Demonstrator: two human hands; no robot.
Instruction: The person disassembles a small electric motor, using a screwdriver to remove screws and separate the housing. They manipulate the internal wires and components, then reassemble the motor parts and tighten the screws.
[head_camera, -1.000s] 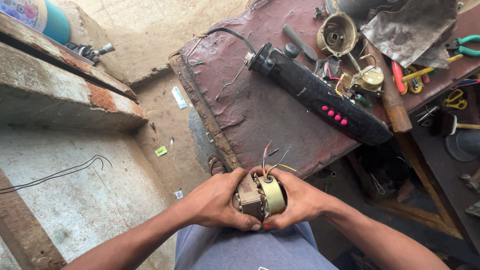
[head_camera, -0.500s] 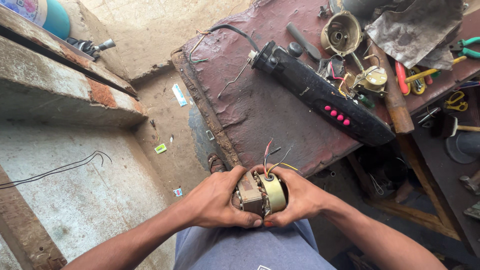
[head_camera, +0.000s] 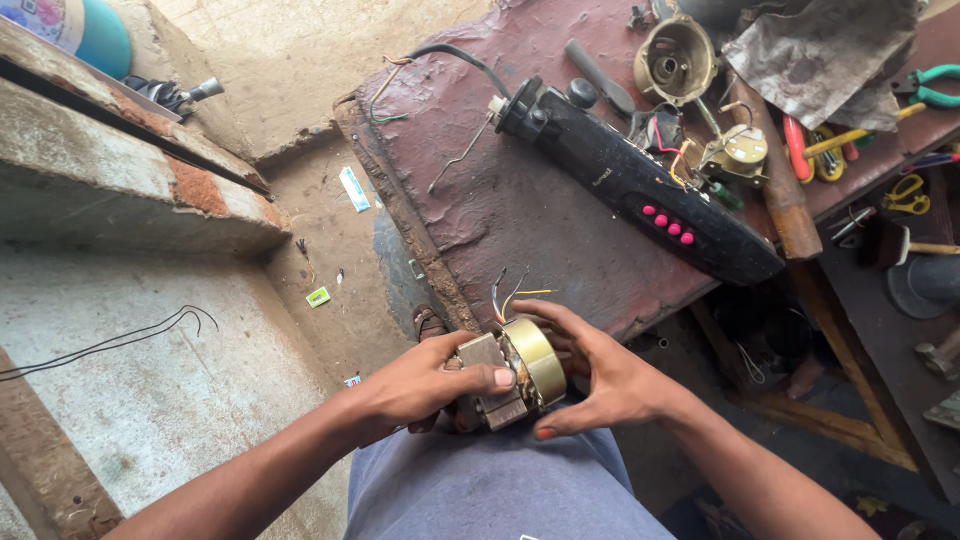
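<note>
Low in the frame's centre, left hand and right hand both clasp a small brass-and-grey metal motor — coloured wires up.

The small motor was dull grey metal with a smooth brassy cap. The worktable looked rough, worn, reddish-brown. The long casing was matt black plastic; the wall coarse concrete.
</note>
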